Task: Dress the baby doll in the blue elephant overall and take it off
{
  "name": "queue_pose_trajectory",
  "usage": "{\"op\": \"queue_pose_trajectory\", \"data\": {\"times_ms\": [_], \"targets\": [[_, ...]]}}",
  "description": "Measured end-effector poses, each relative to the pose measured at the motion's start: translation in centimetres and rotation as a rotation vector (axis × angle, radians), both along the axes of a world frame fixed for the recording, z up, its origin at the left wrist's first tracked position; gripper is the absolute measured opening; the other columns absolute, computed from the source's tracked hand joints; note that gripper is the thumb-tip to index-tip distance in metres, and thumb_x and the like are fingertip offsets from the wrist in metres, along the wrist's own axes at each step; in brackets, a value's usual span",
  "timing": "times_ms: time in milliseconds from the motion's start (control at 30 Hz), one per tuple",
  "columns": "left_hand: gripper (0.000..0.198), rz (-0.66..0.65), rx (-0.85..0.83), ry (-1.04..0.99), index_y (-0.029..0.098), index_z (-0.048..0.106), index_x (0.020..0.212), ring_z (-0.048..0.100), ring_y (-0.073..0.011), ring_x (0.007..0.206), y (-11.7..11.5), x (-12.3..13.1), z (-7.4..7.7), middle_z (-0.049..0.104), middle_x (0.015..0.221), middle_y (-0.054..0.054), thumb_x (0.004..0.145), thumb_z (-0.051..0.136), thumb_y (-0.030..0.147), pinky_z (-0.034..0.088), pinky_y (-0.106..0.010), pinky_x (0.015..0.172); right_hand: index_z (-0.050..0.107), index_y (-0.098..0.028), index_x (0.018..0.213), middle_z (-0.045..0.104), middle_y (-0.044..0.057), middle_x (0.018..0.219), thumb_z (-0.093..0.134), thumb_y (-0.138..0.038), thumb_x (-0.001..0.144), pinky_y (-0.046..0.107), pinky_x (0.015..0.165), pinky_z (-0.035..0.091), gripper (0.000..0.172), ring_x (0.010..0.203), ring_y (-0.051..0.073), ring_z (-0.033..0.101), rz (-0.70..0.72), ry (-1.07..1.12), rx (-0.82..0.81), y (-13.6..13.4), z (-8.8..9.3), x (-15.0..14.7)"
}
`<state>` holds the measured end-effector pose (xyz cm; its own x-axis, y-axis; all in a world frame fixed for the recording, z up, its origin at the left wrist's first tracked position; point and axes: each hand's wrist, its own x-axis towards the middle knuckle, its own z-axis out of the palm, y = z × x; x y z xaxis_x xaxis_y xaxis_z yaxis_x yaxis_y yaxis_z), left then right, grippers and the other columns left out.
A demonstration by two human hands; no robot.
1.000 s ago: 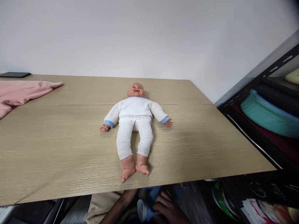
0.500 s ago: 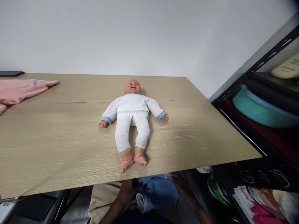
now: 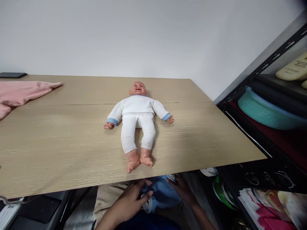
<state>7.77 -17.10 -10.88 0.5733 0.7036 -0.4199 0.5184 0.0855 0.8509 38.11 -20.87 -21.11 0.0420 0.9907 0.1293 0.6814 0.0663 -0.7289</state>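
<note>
Below the table's front edge, on my lap, lies a small blue garment [image 3: 165,193] with a pale cuff. My right hand [image 3: 181,188] grips its right side near a white patch; part of that grip is shaded. My left hand [image 3: 130,203] is at the garment's left edge, thumb and fingers apart, and whether it touches the cloth I cannot tell. On the tabletop, beyond both hands, a baby doll [image 3: 137,107] lies on its back. It wears a white top and trousers with blue cuffs, its arms are spread and its bare feet point toward me.
A pink cloth [image 3: 26,92] and a dark flat object [image 3: 13,75] lie at the left of the wooden table [image 3: 72,140]. At the right stands a black shelf rack with a teal basin [image 3: 268,110] and a cream bottle [image 3: 291,68]. A white wall closes off the back.
My left hand has come up and its fingers have spread beside the blue garment. My right hand stays at the garment's right side. The view has shifted slightly.
</note>
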Motion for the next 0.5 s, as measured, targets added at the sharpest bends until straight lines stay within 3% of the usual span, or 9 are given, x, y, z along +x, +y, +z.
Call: {"op": "queue_pose_trajectory", "data": {"times_ms": [67,133,200,233,300,367,433,500], "targets": [[0.045,-0.067,-0.018,-0.054,0.032,0.066,0.144,0.061,-0.0319,0.145,0.0,-0.2,2.6,0.069,0.152,-0.007,0.108,0.061,0.058,0.042,-0.045,0.128,0.078,-0.024,0.118,0.086,0.014,0.094,0.055,-0.052,0.109,0.038,0.069,0.068,0.037,0.087,0.035,0.087,-0.028,0.033,-0.053,-0.3,0.6,-0.2],[0.045,-0.186,-0.034,-0.146,0.037,0.066,0.147,0.06,-0.03,0.146,0.0,-0.8,5.3,0.067,0.155,-0.004,0.106,0.069,0.055,0.043,-0.042,0.128,0.08,-0.023,0.121,0.087,0.015,0.1,0.065,-0.054,0.103,0.041,0.074,0.07,0.039,0.089,0.035,0.087,-0.008,0.051,-0.098,-1.1,3.0,-0.3],[0.046,-0.261,-0.039,-0.26,0.041,0.068,0.147,0.059,-0.0303,0.148,0.2,-1.6,7.9,0.065,0.156,-0.004,0.102,0.077,0.051,0.044,-0.042,0.128,0.08,-0.026,0.127,0.087,0.012,0.111,0.072,-0.045,0.1,0.042,0.085,0.071,0.033,0.097,0.031,0.086,0.105,0.049,-0.149,-1.8,7.7,-0.5],[0.048,-0.256,-0.025,-0.32,0.042,0.068,0.146,0.059,-0.0311,0.148,0.4,-2.0,9.0,0.064,0.157,-0.005,0.1,0.081,0.05,0.046,-0.043,0.127,0.08,-0.029,0.127,0.086,0.01,0.116,0.078,-0.04,0.097,0.042,0.091,0.07,0.032,0.103,0.029,0.084,0.246,0.034,-0.194,-2.0,10.6,-0.6],[0.055,-0.208,0.066,-0.397,0.043,0.067,0.147,0.056,-0.0334,0.152,1.1,-2.5,10.8,0.06,0.161,-0.007,0.096,0.087,0.048,0.046,-0.047,0.128,0.08,-0.033,0.124,0.084,0.002,0.112,0.084,-0.023,0.091,0.035,0.095,0.066,0.034,0.103,0.023,0.081,0.515,0.051,-0.219,-1.6,16.7,-1.0],[0.072,-0.165,0.195,-0.416,0.044,0.061,0.153,0.05,-0.0362,0.157,2.1,-2.5,12.1,0.055,0.166,-0.008,0.089,0.094,0.046,0.043,-0.051,0.13,0.079,-0.035,0.122,0.079,-0.003,0.098,0.08,-0.009,0.092,0.03,0.096,0.062,0.039,0.094,0.017,0.077,0.68,0.026,-0.14,-0.4,21.9,-1.5],[0.081,-0.177,0.261,-0.431,0.042,0.06,0.152,0.053,-0.0369,0.152,3.4,-2.1,13.0,0.06,0.16,-0.009,0.082,0.1,0.047,0.046,-0.052,0.128,0.077,-0.037,0.125,0.075,-0.005,0.093,0.08,-0.011,0.097,0.026,0.093,0.059,0.039,0.093,0.014,0.073,0.777,0.004,0.021,1.3,25.3,-1.9],[0.075,-0.218,0.246,-0.465,0.036,0.066,0.141,0.063,-0.0347,0.136,4.5,-1.8,13.8,0.069,0.142,-0.008,0.077,0.102,0.052,0.053,-0.048,0.118,0.072,-0.036,0.133,0.074,-0.005,0.094,0.079,-0.014,0.1,0.028,0.098,0.056,0.041,0.092,0.014,0.071,0.762,-0.013,0.151,3.0,27.3,-2.1]]}}
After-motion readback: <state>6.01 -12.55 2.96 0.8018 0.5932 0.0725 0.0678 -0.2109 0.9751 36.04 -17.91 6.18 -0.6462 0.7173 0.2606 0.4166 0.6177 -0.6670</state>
